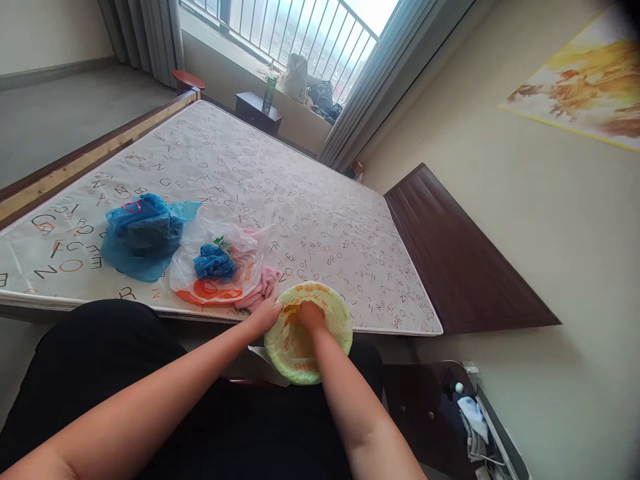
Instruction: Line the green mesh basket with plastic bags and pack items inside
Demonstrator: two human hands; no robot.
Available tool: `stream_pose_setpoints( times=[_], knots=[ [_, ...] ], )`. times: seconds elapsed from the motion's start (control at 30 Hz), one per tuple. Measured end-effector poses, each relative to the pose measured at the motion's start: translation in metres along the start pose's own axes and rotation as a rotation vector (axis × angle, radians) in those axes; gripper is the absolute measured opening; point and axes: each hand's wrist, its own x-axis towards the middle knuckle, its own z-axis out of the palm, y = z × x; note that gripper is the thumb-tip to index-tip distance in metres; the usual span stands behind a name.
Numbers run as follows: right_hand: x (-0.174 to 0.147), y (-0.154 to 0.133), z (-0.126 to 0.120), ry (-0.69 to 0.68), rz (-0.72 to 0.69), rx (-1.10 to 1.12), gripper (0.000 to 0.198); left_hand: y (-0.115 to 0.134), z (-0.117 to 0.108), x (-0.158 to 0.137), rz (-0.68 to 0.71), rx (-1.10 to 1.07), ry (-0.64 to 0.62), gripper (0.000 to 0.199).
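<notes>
A round trash bin (pixel 284 363) stands between my knees, lined with a pale yellow-green plastic bag (pixel 341 327) that has orange print and is folded over the rim. Gripping the rim at the upper left is my left hand (pixel 265 316), thumb on the bag's edge. My right hand (pixel 312 316) reaches down inside the bin against the liner. Its fingers are curled, their tips hidden, and I cannot make out what they hold. Just beyond the bin, a pink cloth (pixel 265 288) lies at the mattress edge, near my left hand.
On the letter-printed mattress (pixel 320 220) lie a blue plastic bag (pixel 145 237) with dark contents and a white-and-orange bag (pixel 193 267) with a crumpled blue bag (pixel 215 262) on it. A brown headboard (pixel 460 267) rises at right. A dark cabinet (pixel 417 400) stands lower right.
</notes>
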Motion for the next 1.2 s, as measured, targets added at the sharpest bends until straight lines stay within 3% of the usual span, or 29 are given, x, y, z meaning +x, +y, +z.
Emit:
stream_pose_setpoints(
  times=[0.17, 0.23, 0.4, 0.67, 0.83, 1.03, 1.2],
  knots=[
    [-0.014, -0.008, 0.047, -0.067, -0.074, -0.084, 0.069, 0.005, 0.006, -0.007, -0.048, -0.092, -0.162, 0.044],
    [-0.014, -0.003, 0.061, -0.090, -0.075, -0.115, 0.070, 0.006, 0.009, -0.010, -0.048, -0.092, -0.195, 0.045],
    [-0.006, 0.012, 0.082, -0.003, -0.106, -0.155, 0.065, 0.006, 0.012, -0.016, -0.041, -0.106, -0.204, 0.046],
    [0.008, 0.029, 0.102, 0.006, -0.127, -0.175, 0.063, 0.006, 0.015, -0.014, 0.009, -0.133, -0.267, 0.058],
    [0.014, 0.037, 0.108, -0.030, -0.122, -0.176, 0.063, 0.004, 0.019, -0.020, -0.157, -0.112, -0.248, 0.072],
    [0.017, 0.045, 0.115, -0.024, -0.165, -0.244, 0.064, 0.005, 0.020, -0.031, -0.173, -0.132, -0.332, 0.085],
    [0.023, 0.044, 0.118, -0.102, -0.152, -0.267, 0.060, -0.005, 0.033, -0.035, -0.213, -0.163, -0.385, 0.089]
  ],
)
